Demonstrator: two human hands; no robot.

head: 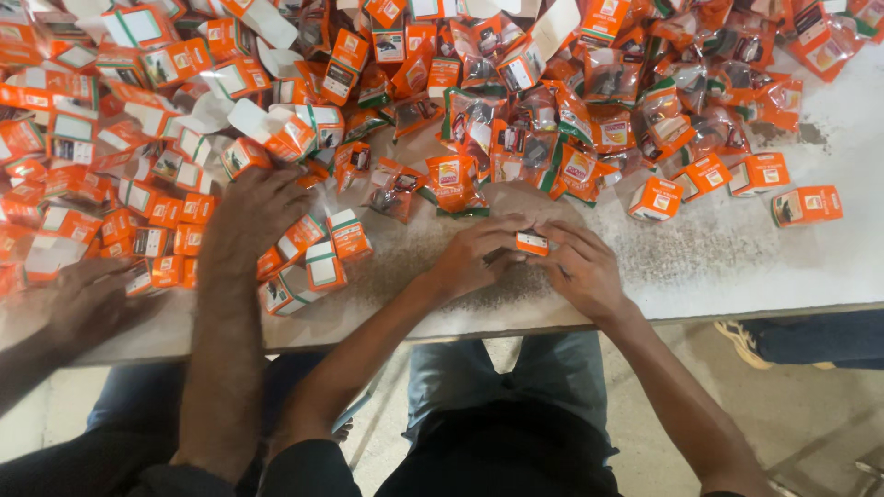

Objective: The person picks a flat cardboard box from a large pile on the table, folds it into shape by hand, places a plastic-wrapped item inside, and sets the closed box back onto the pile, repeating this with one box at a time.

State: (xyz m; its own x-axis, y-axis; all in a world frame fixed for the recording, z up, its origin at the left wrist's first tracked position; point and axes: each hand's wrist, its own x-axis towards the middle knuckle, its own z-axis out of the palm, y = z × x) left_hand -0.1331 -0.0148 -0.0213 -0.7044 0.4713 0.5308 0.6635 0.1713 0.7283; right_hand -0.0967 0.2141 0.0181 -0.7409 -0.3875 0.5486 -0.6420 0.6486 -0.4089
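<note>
My left hand (479, 253) and my right hand (582, 267) meet near the front edge of a pale speckled table (727, 258). Between their fingertips they grip one small orange box (531, 243), held just above the tabletop. Both hands close around it, so most of the box is hidden. Right behind my hands lies a heap of clear packets with orange labels (516, 138).
A co-worker's two hands (258, 207) (87, 299) rest on a big pile of small orange and white boxes (120, 166) at the left. Three closed orange boxes (806, 204) lie apart at the right. A shoe (741, 336) shows on the floor below the table edge.
</note>
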